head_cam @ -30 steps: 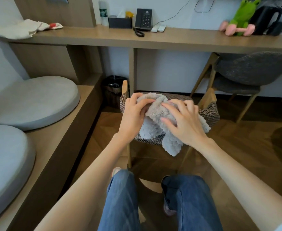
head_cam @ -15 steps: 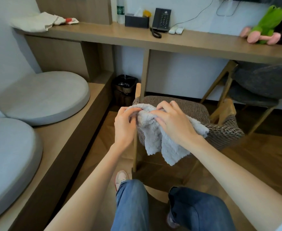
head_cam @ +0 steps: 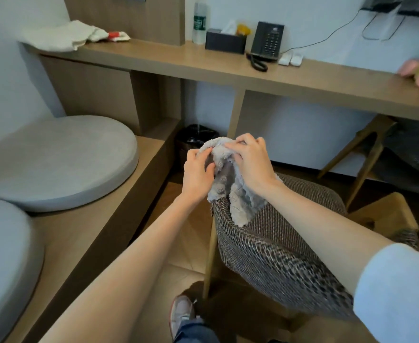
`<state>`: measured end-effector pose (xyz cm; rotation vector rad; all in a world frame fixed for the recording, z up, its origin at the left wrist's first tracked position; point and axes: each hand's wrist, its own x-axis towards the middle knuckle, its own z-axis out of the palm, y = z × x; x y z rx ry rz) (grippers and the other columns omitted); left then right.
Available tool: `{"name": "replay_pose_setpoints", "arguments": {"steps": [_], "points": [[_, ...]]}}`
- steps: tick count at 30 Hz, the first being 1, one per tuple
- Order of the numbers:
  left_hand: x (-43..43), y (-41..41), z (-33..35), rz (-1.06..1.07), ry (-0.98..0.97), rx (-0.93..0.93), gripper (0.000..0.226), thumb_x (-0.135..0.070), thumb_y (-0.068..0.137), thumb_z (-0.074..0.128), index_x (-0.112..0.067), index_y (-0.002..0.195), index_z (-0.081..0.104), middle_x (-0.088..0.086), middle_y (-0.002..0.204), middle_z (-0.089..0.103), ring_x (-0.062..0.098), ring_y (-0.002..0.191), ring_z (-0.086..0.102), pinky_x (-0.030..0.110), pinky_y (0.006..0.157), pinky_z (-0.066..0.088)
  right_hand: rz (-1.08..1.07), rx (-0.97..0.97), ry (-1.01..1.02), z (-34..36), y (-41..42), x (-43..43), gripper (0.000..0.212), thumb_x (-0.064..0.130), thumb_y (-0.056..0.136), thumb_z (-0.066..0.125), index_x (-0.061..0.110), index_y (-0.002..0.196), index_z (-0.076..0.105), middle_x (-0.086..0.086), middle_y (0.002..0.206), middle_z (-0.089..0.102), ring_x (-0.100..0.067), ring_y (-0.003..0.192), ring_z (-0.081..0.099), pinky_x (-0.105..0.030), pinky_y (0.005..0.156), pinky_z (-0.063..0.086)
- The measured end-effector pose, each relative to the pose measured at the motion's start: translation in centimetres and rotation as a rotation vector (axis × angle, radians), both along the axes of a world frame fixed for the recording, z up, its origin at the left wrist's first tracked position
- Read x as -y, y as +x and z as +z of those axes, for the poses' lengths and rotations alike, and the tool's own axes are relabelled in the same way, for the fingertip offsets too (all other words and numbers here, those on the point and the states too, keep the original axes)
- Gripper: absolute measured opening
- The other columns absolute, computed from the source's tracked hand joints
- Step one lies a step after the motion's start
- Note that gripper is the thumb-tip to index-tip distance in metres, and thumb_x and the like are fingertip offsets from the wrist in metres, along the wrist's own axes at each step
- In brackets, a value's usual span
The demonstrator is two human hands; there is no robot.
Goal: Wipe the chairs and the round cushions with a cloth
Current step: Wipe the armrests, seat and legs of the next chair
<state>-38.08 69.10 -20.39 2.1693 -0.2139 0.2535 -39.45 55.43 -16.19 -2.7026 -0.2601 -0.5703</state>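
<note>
The left hand's fingers (head_cam: 204,154) curl into the left edge of a grey fluffy cloth (head_cam: 230,191), and the right hand's fingers (head_cam: 243,142) bend over its bunched top and pinch it, so both the left hand (head_cam: 198,174) and the right hand (head_cam: 251,164) grip the cloth between them. The cloth is thick-piled, pale grey and crumpled into folds. Its long axis runs up and down, from the gathered top at the fingertips to a loose lower end. That end hangs down over the upper rim of a brown woven chair (head_cam: 277,248); whether it rests on the weave cannot be told.

The chair sits under the right forearm, its wooden leg beside a grey shoe (head_cam: 181,310). To the left, two round grey cushions, one far (head_cam: 60,162) and one near (head_cam: 5,263), lie on a low wooden bench (head_cam: 109,219), well apart from the cloth. A black bin (head_cam: 191,137) stands behind the hands. A second, dark grey chair (head_cam: 416,149) is tucked under the desk (head_cam: 178,63). The desk carries a white towel (head_cam: 65,35), a bottle (head_cam: 199,23), a tissue box (head_cam: 224,42) and a telephone (head_cam: 267,40).
</note>
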Motion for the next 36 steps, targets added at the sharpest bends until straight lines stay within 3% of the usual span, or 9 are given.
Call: {"name": "replay_pose_setpoints", "arguments": {"steps": [3,6,9,13,17,22,31,33,36], "points": [[0.8,3.3,-2.1,-0.023,0.051,-0.087,0.046,-0.014,0.096,0.049,-0.011,0.141,0.042,0.013,0.133,0.039,0.025,0.121,0.041,0.029,0.104,0.031,-0.004,-0.100,0.070,-2.2,3.6,0.6,0.037,0.003,0.097,0.046,0.017,0.129,0.059,-0.007,0.127,0.051,-0.021,0.104,0.036,-0.017,0.086,0.029],[1.9,5.5,-4.5,-0.080,0.156,-0.173,0.040,-0.013,0.095,0.049,-0.006,0.135,0.047,0.018,0.134,0.041,0.033,0.123,0.041,0.037,0.103,0.030,0.064,-0.263,-0.004,-4.3,5.7,1.1,0.040,0.000,0.097,0.042,0.010,0.136,0.051,-0.012,0.141,0.045,-0.031,0.126,0.040,-0.023,0.106,0.029],[2.3,6.0,-6.4,-0.094,0.120,-0.198,0.020,-0.001,0.092,0.045,0.008,0.106,0.053,0.028,0.110,0.052,0.036,0.100,0.051,0.036,0.078,0.035,0.132,-0.270,0.105,-5.6,5.6,0.9,0.032,-0.011,0.092,0.044,-0.009,0.122,0.058,-0.023,0.133,0.052,-0.029,0.123,0.047,0.002,0.091,0.029],[1.2,4.3,-7.3,-0.081,0.026,-0.167,0.024,-0.005,0.092,0.050,-0.007,0.115,0.055,0.005,0.108,0.058,0.017,0.100,0.050,0.023,0.073,0.033,0.138,-0.345,0.137,-5.6,5.1,0.9,0.036,-0.009,0.091,0.044,0.008,0.107,0.071,-0.017,0.113,0.059,-0.031,0.102,0.055,-0.041,0.089,0.044],[-0.1,0.7,-6.6,-0.089,0.042,-0.140,0.027,-0.003,0.093,0.048,-0.009,0.116,0.058,-0.002,0.106,0.052,0.010,0.101,0.045,0.014,0.075,0.029,0.191,-0.484,0.113,-4.7,2.5,1.6,0.034,-0.003,0.093,0.048,0.013,0.116,0.068,-0.002,0.101,0.056,-0.020,0.094,0.054,-0.025,0.076,0.039],[-1.9,-4.9,-5.1,-0.158,0.125,-0.173,0.028,-0.005,0.092,0.049,-0.009,0.118,0.058,0.007,0.112,0.058,0.017,0.102,0.051,0.018,0.076,0.031,0.247,-0.637,0.052,-3.0,-1.9,1.4,0.033,0.001,0.094,0.049,0.010,0.121,0.065,-0.008,0.128,0.060,-0.022,0.122,0.052,-0.027,0.101,0.036],[-0.4,-15.0,-1.0,-0.151,0.022,-0.092,0.014,-0.017,0.090,0.058,-0.019,0.103,0.063,-0.002,0.095,0.064,0.009,0.083,0.056,0.017,0.066,0.038,0.308,-0.644,0.050,1.7,-10.3,3.4,0.040,-0.003,0.094,0.042,0.020,0.113,0.069,0.001,0.113,0.067,-0.011,0.100,0.057,-0.028,0.090,0.043],[0.3,-17.1,0.4,-0.149,-0.024,-0.056,0.010,-0.021,0.091,0.059,-0.025,0.099,0.062,-0.008,0.090,0.064,0.005,0.080,0.058,0.013,0.065,0.041,0.299,-0.610,0.080,2.8,-12.5,4.4,0.042,-0.001,0.095,0.040,0.027,0.106,0.068,0.007,0.098,0.069,-0.007,0.082,0.061,-0.028,0.075,0.047],[1.8,-20.2,2.5,-0.128,-0.098,0.014,0.012,-0.023,0.088,0.063,-0.033,0.093,0.060,-0.018,0.083,0.061,-0.004,0.079,0.057,0.007,0.063,0.041,0.300,-0.513,0.123,4.2,-15.8,5.8,0.043,-0.002,0.093,0.040,0.031,0.096,0.066,0.016,0.079,0.062,0.000,0.056,0.052,-0.016,0.053,0.039]]}}
